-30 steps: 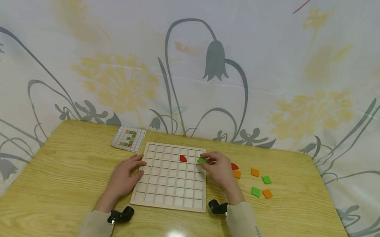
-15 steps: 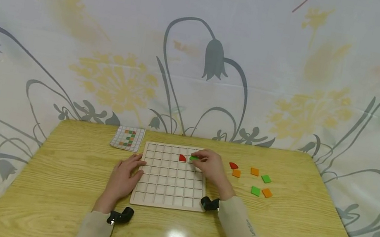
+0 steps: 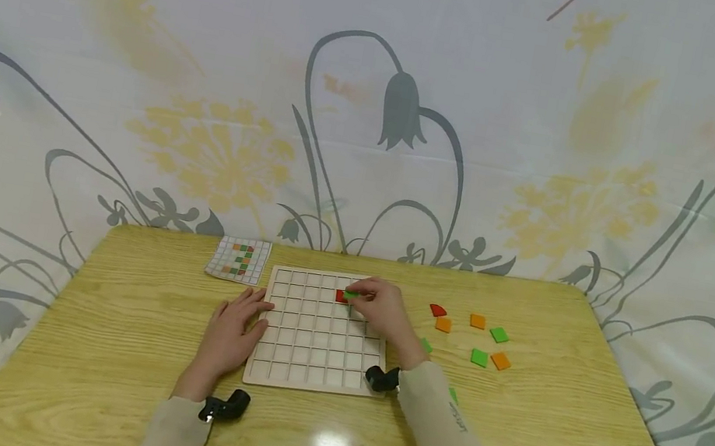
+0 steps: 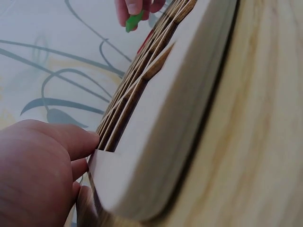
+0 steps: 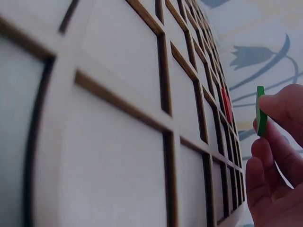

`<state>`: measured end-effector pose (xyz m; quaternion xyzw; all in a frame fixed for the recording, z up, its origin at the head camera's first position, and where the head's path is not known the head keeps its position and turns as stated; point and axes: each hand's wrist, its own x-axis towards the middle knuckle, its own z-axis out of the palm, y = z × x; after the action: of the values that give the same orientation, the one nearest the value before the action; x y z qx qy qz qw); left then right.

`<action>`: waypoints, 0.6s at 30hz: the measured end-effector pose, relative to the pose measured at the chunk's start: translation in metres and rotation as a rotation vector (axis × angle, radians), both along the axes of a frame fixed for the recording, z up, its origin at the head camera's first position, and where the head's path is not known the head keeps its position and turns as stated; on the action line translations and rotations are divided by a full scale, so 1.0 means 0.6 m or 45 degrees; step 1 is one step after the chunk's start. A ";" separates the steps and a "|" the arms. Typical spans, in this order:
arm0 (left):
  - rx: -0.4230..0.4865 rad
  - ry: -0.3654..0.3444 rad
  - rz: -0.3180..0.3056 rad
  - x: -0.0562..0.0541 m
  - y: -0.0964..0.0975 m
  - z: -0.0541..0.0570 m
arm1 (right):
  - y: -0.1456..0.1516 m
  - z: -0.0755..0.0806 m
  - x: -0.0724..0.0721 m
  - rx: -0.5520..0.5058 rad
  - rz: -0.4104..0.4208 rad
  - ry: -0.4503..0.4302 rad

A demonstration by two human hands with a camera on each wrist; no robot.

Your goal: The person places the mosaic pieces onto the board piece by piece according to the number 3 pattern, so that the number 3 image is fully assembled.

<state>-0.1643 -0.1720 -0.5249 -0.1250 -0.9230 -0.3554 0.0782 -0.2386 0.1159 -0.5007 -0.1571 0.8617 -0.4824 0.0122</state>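
A wooden grid board (image 3: 302, 386) lies flat on the table with rows of square cells. My right hand (image 3: 383, 314) pinches a green tile (image 5: 261, 113) between thumb and fingers, over the board's far rows. In the head view this tile overlaps a red quarter-round piece (image 3: 339, 297) set in a cell; the right wrist view shows the tile held up from the grid, with the red piece (image 5: 227, 105) beyond. My left hand (image 3: 233, 332) rests at the board's left edge, fingers extended and fingertips on the frame.
Right of the board lie loose pieces: a red quarter-round piece (image 3: 438, 311), orange tiles (image 3: 477, 321) and several green tiles (image 3: 479, 358), one partly behind the right sleeve. A paper card (image 3: 256, 275) with a coloured grid pattern lies behind the left hand. A flowered cloth (image 3: 211, 167) hangs behind the table.
My right hand has moved left across the board's far rows with the green tile, from the right edge to the red piece. The left hand has stayed at the board's edge.
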 end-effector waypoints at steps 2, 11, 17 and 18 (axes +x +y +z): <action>0.002 -0.001 0.001 0.000 0.000 0.000 | -0.005 -0.002 -0.003 -0.004 0.013 0.009; 0.004 0.001 -0.005 -0.001 0.001 0.002 | -0.031 -0.004 -0.011 -0.037 0.035 0.008; 0.004 -0.011 -0.005 -0.001 -0.002 -0.001 | -0.047 -0.015 -0.014 -0.102 0.052 0.008; 0.004 -0.009 -0.003 -0.001 -0.002 -0.001 | -0.049 -0.016 -0.014 -0.108 0.047 -0.003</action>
<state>-0.1647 -0.1730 -0.5256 -0.1247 -0.9225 -0.3575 0.0746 -0.2472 0.0864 -0.5103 -0.1729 0.8375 -0.5182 0.0154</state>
